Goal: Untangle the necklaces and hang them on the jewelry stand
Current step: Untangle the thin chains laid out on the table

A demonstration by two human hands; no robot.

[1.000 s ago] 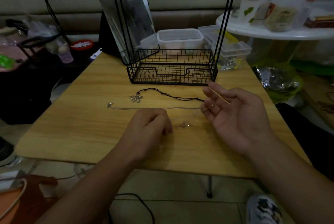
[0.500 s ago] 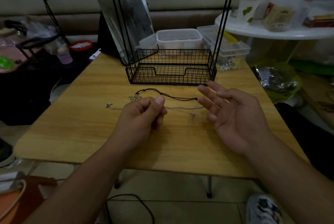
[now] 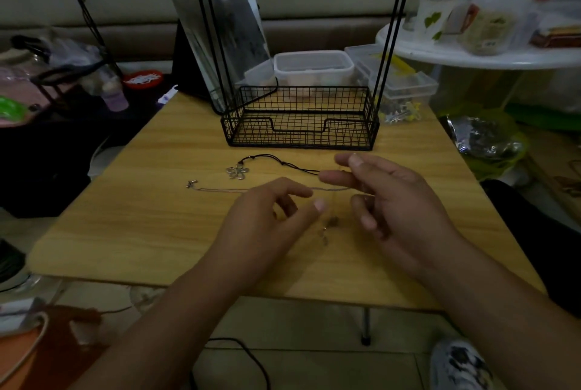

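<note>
A low wooden table (image 3: 151, 226) stands in a dim, cluttered room, with a white round shelf (image 3: 471, 58) of jars at far right and dark bags on the left. At the table's far edge sits the black wire stand (image 3: 300, 125), its basket base open toward the near side and its thin uprights rising out of view; a mirror (image 3: 226, 28) leans behind it, beside plastic tubs (image 3: 314, 65).

A black cord necklace (image 3: 283, 164) with a flower pendant (image 3: 236, 171) lies just in front of the basket, running left to right. Nearer, a thin silver chain (image 3: 220, 190) also runs left to right, clasp at its left end.

The left hand (image 3: 267, 220) hovers with fingers loosely curled; whether it pinches the chain I cannot tell. The right hand (image 3: 386, 201) pinches the chain's right end.
</note>
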